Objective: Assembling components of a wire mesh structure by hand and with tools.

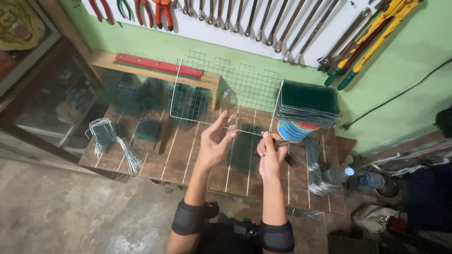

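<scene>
Head view showed two bare hands over a slatted wooden workbench (188, 155); the left hand (214, 141) had its fingers spread and half curled, fingertips pinching one end of a thin straight wire (242, 130); the right hand (271, 153) was closed round a pair of pliers (282, 143) whose nose met the other end of that wire. The wire lay level between both hands, just above a dark green mesh panel (245, 150) on the bench, and in front of a white wire grid (226, 89) leaning against the green wall.

Done well, I judged, the step wanted the left fingertips to keep the wire steady and level while the pliers bit squarely near its tip; a slanted bite would likely kink it.

Counted: two hands; one pair of pliers in hand; one wire held; one white grid; one tall stack of green mesh panels (308, 103) at the right, its sheets too many to count; two bundles of bent wire, one at the left (110, 136) and one at the right (318, 174); two clear plastic bottles (358, 176) lying at the right edge; one red bar (157, 65) on the shelf; spanners (263, 21) hung on the wall, too crowded for a sure count.
</scene>
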